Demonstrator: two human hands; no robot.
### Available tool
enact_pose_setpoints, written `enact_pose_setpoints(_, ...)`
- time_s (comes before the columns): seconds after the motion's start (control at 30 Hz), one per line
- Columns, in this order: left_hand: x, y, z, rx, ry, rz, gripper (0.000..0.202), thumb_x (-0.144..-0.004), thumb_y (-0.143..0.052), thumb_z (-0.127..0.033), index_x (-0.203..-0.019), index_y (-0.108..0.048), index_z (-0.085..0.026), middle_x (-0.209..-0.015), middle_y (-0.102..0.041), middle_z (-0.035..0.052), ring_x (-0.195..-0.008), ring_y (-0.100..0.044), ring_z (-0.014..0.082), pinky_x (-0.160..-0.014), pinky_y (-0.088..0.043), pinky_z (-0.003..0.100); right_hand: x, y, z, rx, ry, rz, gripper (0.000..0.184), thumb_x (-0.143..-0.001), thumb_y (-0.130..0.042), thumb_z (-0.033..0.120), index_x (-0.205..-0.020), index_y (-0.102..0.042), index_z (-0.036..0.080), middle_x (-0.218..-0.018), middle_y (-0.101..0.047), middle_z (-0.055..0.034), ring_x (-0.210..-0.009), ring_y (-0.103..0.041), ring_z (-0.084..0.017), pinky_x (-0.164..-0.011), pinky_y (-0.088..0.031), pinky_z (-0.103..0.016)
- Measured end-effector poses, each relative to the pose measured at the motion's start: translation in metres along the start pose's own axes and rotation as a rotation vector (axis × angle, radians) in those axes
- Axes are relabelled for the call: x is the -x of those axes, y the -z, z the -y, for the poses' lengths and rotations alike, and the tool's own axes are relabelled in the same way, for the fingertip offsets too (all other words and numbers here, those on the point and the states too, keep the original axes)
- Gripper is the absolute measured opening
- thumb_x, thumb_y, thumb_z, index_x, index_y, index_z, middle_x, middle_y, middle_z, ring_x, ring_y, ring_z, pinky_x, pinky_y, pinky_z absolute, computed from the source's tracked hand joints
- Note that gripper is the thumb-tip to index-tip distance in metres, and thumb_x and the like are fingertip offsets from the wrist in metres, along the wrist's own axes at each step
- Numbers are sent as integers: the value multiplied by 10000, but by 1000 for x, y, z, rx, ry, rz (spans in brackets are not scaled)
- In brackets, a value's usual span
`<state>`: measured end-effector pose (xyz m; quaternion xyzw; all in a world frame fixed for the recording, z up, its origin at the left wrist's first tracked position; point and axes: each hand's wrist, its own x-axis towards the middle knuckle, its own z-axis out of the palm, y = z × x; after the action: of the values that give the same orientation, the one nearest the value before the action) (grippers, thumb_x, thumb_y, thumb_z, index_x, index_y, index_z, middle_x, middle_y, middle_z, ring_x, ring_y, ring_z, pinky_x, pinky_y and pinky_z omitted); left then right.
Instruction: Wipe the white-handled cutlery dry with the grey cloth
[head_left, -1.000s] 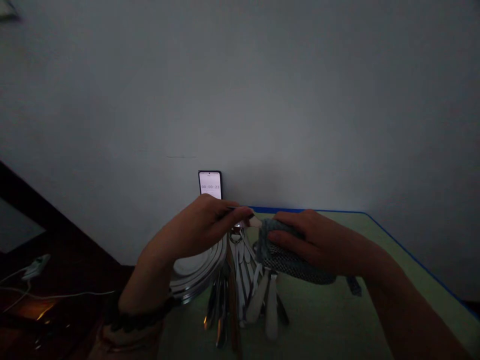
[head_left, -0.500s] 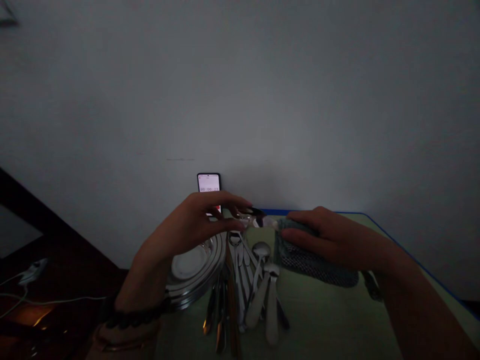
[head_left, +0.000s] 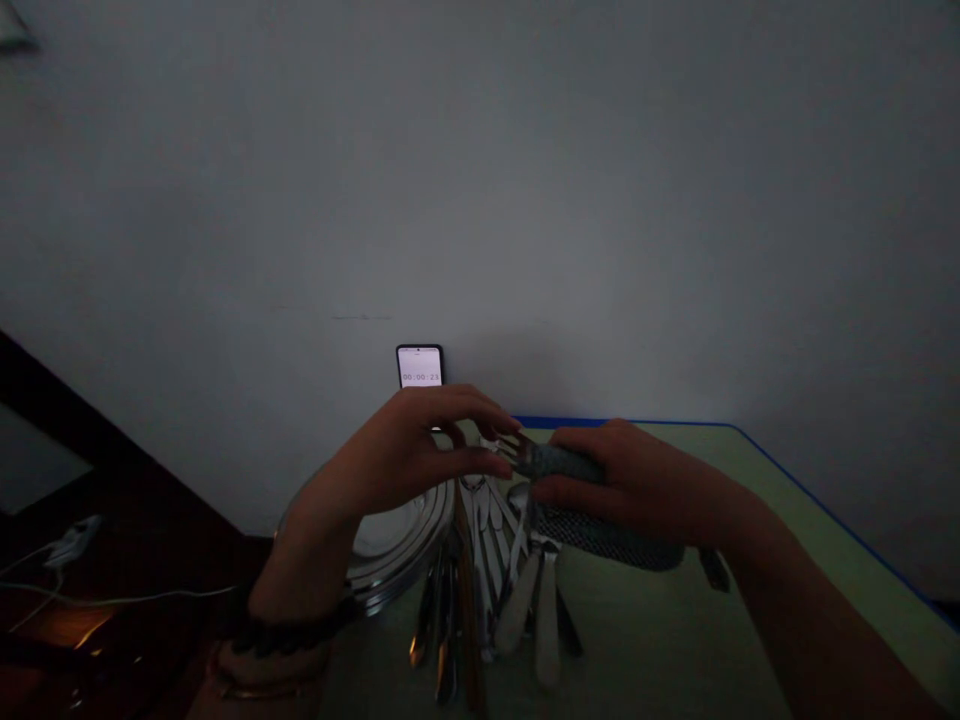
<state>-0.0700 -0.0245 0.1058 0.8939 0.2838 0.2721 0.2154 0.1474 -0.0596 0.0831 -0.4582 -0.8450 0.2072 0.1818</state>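
Holding: left hand curled, thumb and fingertips pinched on the bare end of a utensil
Right hand: closed round a cloth, fingers folded over it, cloth wrapped about the rest of the utensil
Utensil: up off the surface, between the two hands, above the cutlery and in front of the phone; too dim to tell spoon from fork
Cloth: dark, checked, bunched in the right hand, lower part hanging toward the surface
Cutlery: loose heap of spoons, knives and pale-handled pieces, lying beside the plates, below both hands
Plates: shiny stack at the left edge of the surface, partly hidden behind the left hand
Phone: propped upright against the wall, timer on its screen
Done: judged as one piece mid-wipe, only its end clear of the cloth; no separate heap of finished pieces to be seen
Remaining: judged as most of it, with the whole heap and the plates lying below the hands
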Motion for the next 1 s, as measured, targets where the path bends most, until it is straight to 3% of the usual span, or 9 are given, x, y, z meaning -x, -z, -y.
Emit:
enact_pose_setpoints(0.33,0,-5,13,-10,52,-93,258,-730,-658,-255,-982,-623,-214,-920,-665,-13,-805,-603,100,-684,-473,184,8,9,-13,41,-23,-55,291,-804,-505,448,-961,-587,217,-811,-639,-8,-673,-565,-129,-586,-392,-240)
enact_pose_setpoints(0.57,-5,-13,9,23,35,-75,214,-721,-658,-308,-906,-639,-202,-875,-668,-4,-802,-607,118,-669,-479,199,4,2,-7,82,20,-38,273,-832,-465,420,-954,-576,203,-835,-635,-29,-695,-556,-144,-594,-389,-253)
enact_pose_setpoints(0.7,-5,-10,8,27,31,-57,247,-735,-643,-306,-962,-629,-211,-917,-665,9,-831,-608,132,-684,-485,215,3,2,-7,132,3,-79,290,-824,-468,439,-938,-568,192,-831,-627,-45,-695,-545,-154,-598,-379,-264)
enact_pose_setpoints(1.0,-2,-11,8,32,-8,-79,175,-795,-574,-220,-965,-613,-209,-932,-632,9,-844,-584,112,-692,-477,205,3,1,-9,134,-14,-120,279,-831,-448,441,-887,-541,184,-770,-603,-30,-645,-519,-136,-567,-346,-246)
